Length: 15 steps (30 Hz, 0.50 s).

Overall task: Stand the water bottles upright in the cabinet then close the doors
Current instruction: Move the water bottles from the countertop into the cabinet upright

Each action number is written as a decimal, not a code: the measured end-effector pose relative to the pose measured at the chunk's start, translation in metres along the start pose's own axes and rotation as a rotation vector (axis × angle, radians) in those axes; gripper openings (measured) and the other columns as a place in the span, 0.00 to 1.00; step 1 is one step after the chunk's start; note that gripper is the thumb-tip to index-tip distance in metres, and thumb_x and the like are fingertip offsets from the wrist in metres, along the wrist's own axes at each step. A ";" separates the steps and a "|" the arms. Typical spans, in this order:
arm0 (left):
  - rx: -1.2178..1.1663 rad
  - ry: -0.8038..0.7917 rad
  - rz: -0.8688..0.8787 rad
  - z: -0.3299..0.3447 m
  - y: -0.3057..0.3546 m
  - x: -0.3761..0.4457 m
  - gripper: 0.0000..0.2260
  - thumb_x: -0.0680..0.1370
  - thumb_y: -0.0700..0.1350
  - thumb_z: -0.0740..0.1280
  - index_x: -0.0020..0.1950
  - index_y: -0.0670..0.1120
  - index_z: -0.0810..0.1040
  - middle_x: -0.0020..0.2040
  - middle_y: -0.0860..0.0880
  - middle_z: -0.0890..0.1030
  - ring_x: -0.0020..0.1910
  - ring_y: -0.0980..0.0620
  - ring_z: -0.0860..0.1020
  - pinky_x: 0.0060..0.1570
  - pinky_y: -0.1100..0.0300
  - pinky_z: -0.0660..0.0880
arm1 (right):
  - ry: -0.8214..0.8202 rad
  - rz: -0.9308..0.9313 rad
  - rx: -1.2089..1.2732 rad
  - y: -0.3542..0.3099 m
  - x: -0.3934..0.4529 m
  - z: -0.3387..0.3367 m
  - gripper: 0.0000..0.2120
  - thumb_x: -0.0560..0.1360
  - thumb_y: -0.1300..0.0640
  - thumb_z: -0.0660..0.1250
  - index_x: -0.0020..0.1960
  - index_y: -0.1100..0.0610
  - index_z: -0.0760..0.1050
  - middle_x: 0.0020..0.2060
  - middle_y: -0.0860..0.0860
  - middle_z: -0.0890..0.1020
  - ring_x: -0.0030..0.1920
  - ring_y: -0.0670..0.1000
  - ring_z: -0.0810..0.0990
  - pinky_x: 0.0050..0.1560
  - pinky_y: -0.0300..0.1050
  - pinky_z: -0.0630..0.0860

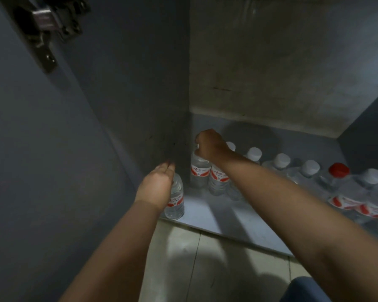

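Clear water bottles with red-and-white labels stand on the cabinet floor [218, 216]. My left hand [156, 186] wraps the top of a front-left bottle [175, 202], which stands upright near the cabinet's front edge. My right hand [210, 147] is closed over the cap of a bottle in the back left corner [198, 173]; another bottle [219, 179] stands right beside it. A row of upright bottles with white caps [282, 161] runs to the right, one with a red cap [338, 170].
The open left cabinet door [42, 171] with its metal hinge [45, 25] fills the left side. The cabinet's left wall [144, 94] and back wall [282, 73] box in the bottles. Tiled floor [205, 269] lies below the front edge.
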<state>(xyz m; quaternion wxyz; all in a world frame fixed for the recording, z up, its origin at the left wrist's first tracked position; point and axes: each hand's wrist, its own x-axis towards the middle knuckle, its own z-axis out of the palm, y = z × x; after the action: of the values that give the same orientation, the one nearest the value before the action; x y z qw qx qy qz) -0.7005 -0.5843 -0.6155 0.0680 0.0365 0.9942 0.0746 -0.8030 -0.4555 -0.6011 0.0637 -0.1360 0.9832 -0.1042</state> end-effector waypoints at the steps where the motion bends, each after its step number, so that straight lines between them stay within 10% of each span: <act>1: -0.001 -0.003 0.000 0.000 -0.001 0.000 0.24 0.82 0.38 0.53 0.77 0.44 0.51 0.78 0.46 0.54 0.77 0.50 0.56 0.74 0.62 0.54 | -0.007 0.009 0.008 0.001 0.002 -0.002 0.15 0.76 0.64 0.63 0.60 0.66 0.76 0.61 0.62 0.78 0.64 0.60 0.76 0.64 0.47 0.73; 15: 0.029 -0.107 -0.042 -0.001 -0.001 -0.001 0.23 0.82 0.40 0.54 0.76 0.46 0.52 0.78 0.46 0.53 0.73 0.46 0.65 0.70 0.58 0.63 | -0.087 0.013 -0.019 0.001 0.001 -0.005 0.14 0.79 0.63 0.58 0.62 0.66 0.74 0.62 0.61 0.77 0.63 0.60 0.75 0.63 0.47 0.71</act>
<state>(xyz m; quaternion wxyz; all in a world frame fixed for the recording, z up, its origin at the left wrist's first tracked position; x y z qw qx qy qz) -0.6996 -0.5854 -0.6149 0.1221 0.0208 0.9907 0.0567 -0.8051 -0.4538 -0.5966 0.1060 -0.1345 0.9812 -0.0884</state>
